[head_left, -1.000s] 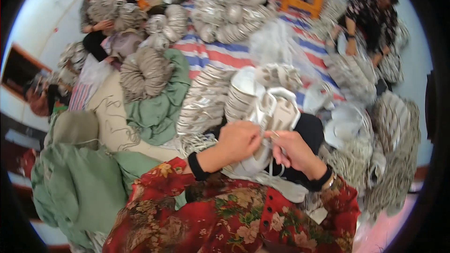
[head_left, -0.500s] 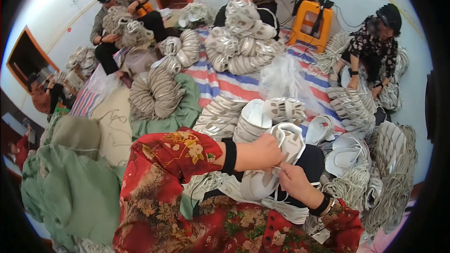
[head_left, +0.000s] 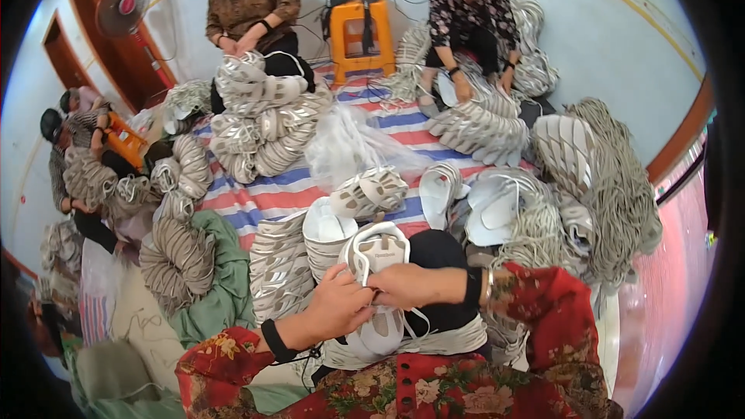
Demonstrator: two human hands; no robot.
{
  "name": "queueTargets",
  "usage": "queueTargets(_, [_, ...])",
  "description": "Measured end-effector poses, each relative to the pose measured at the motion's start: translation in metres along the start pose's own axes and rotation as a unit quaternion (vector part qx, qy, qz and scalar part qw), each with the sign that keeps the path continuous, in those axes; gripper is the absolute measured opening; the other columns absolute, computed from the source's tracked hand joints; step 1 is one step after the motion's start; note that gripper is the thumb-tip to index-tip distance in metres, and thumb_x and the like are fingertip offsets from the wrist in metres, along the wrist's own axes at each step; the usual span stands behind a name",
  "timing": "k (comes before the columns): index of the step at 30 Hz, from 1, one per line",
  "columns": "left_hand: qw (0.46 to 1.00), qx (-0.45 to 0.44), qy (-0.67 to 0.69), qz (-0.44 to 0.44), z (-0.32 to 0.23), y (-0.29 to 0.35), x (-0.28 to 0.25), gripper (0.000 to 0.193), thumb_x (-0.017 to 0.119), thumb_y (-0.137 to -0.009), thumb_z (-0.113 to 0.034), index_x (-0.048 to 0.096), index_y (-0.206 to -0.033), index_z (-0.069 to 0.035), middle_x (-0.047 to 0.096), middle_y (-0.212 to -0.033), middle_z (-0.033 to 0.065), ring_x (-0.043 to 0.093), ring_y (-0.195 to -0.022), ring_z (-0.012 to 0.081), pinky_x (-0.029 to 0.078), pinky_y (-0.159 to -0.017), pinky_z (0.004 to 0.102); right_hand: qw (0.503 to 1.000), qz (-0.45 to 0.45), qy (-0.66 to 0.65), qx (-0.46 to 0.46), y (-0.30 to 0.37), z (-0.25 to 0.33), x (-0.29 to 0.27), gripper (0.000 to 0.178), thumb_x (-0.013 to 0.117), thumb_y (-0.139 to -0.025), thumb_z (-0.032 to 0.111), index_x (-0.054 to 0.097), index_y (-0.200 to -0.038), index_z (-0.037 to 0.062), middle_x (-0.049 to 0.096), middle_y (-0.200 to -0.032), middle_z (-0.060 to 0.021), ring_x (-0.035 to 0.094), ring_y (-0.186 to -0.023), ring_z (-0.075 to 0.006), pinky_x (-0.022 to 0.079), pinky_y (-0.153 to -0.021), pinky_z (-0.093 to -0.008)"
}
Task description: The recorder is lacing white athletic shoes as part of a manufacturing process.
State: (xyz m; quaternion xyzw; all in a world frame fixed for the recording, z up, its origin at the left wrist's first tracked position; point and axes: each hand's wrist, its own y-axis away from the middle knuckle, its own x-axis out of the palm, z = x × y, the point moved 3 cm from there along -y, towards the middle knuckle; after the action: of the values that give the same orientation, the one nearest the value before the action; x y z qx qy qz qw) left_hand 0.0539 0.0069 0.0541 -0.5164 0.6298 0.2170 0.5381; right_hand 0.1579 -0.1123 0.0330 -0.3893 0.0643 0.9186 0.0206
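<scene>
A white and beige shoe upper [head_left: 386,251], with a padded collar and tongue, lies over my dark-trousered knee [head_left: 442,252], its opening facing away from me. My left hand [head_left: 338,304] is closed at its left edge, fingers pressed to the lacing area. Across the middle of the upper, my right hand [head_left: 405,285] is closed in a pinch against the eyelets, close to the left fingertips. A thin white shoelace [head_left: 421,323] loops out below the right hand; the pinched part is hidden by the fingers. A bundle of pale laces [head_left: 458,340] lies across my lap.
Stacked shoe uppers [head_left: 278,268] stand just beyond my left hand. More uppers [head_left: 497,209] and hanging laces [head_left: 613,186] pile up at right. A striped sheet [head_left: 272,198] holds clear plastic [head_left: 349,143]. Several people sit working around it; an orange stool [head_left: 362,43] stands behind.
The view has swung right. My left hand has come back from across the upper to its left edge. My right hand has moved up over the middle of the upper.
</scene>
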Motion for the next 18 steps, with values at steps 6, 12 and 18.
queueTargets(6, [0.998, 0.020, 0.024, -0.062, 0.008, 0.000, 0.001, 0.019, 0.073, -0.068, -0.020, 0.058, -0.074, -0.011, 0.054, -0.069, 0.0020, 0.054, -0.073, 0.0228, 0.044, -0.091, 0.0431, 0.998, 0.019, 0.029, -0.055, -0.012, -0.009, -0.013, 0.015, 0.058, -0.083, 0.022, 0.058, -0.087, 0.0068, 0.062, -0.073, -0.0164, 0.062, -0.068, -0.0374, 0.049, -0.059, -0.0461])
queueTargets(12, [0.997, -0.069, 0.032, -0.033, 0.006, 0.002, -0.005, 0.021, 0.074, -0.072, -0.019, 0.063, -0.086, -0.010, 0.055, -0.070, 0.0056, 0.055, -0.080, 0.0255, 0.046, -0.085, 0.0436, 0.931, -0.270, 0.242, -0.045, -0.004, -0.052, -0.108, 0.014, 0.055, -0.086, 0.020, 0.058, -0.091, 0.0068, 0.059, -0.068, -0.0151, 0.061, -0.065, -0.0364, 0.048, -0.055, -0.0436])
queueTargets(18, [0.874, -0.259, 0.371, -0.178, 0.015, -0.049, -0.026, 0.019, 0.060, -0.088, -0.014, 0.064, -0.103, -0.003, 0.064, -0.079, 0.0055, 0.056, -0.065, 0.0154, 0.043, -0.058, 0.0257, 0.965, -0.247, -0.076, 0.039, 0.005, 0.011, -0.123, 0.017, 0.061, -0.084, 0.019, 0.059, -0.090, 0.0029, 0.062, -0.079, -0.0164, 0.061, -0.073, -0.0362, 0.048, -0.065, -0.0412])
